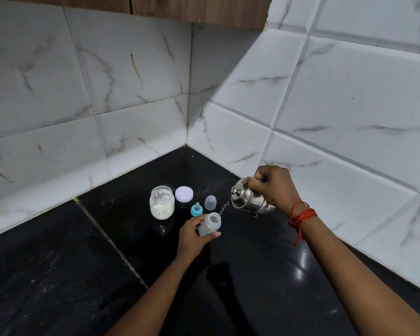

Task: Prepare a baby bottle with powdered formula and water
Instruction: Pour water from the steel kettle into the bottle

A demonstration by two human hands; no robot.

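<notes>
My left hand (194,235) grips an open, translucent baby bottle (210,224), tilted a little toward the right. My right hand (273,186) holds a lidded steel kettle (249,200) tipped to the left, and a thin stream of water (223,207) runs from its spout into the bottle's mouth. Behind the bottle stands an open glass jar (162,202) with white powder at its bottom. The jar's white lid (184,194), a blue nipple ring (196,210) and a clear bottle cap (210,202) lie beside it.
All of this sits on a black stone counter (83,263) in a corner of white marble-look tiled walls (107,93). A wooden cabinet (180,8) hangs overhead. A red thread (301,217) wraps my right wrist.
</notes>
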